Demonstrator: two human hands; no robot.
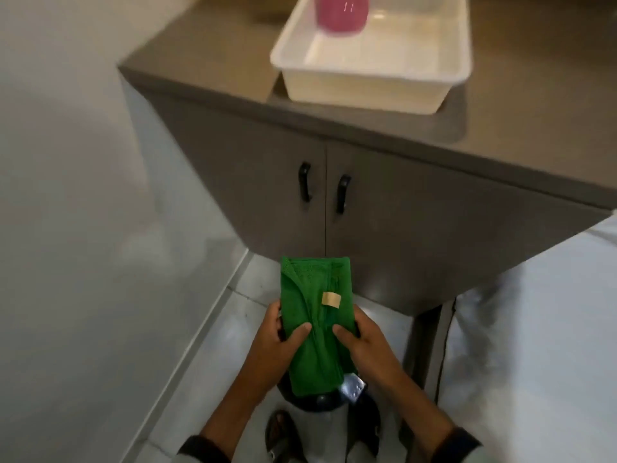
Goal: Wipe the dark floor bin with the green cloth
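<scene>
A folded green cloth (317, 315) with a small tan label is held upright in front of me by both hands. My left hand (273, 345) grips its left edge with the thumb laid across the front. My right hand (362, 345) grips the right edge the same way. Directly below the cloth and hands, the dark floor bin (320, 401) shows only as a sliver of its round rim, with something shiny and silvery at its right side. Most of the bin is hidden behind the cloth and my forearms.
A grey cabinet (334, 195) with two black door handles stands right ahead. On its top sit a white plastic tray (374, 81) and a pink cup (340, 11). A white wall runs along the left. My sandalled feet (283, 436) stand on pale floor tiles.
</scene>
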